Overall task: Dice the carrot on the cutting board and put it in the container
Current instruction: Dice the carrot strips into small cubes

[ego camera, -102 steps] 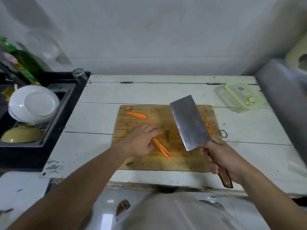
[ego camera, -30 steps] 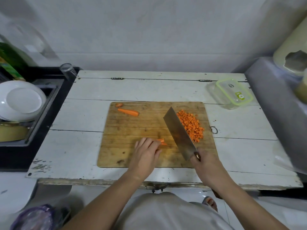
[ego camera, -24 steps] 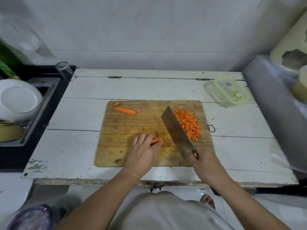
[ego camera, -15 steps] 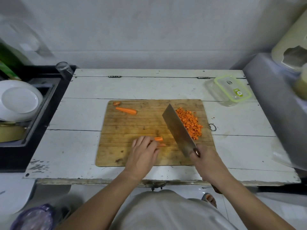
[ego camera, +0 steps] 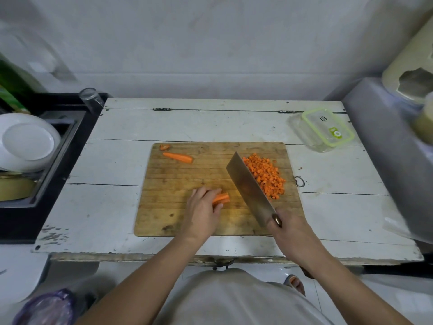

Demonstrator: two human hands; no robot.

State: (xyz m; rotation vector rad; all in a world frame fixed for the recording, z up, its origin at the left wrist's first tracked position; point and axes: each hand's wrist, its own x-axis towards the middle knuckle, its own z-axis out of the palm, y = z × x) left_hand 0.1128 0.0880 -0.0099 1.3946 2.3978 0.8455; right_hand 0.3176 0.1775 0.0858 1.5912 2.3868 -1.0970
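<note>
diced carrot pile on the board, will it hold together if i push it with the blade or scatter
The diced carrot pile is loose small cubes, so it will likely spread rather than move as one. A stray bit already lies on the table, so some may roll off the cutting board. A broad cleaver probably sweeps most.

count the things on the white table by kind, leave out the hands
cutting board: 1
cleaver: 1
pile of diced carrot: 1
uncut carrot pieces: 3 (strips under the left hand, long piece, small end)
lidded container: 1
total: 7
</note>
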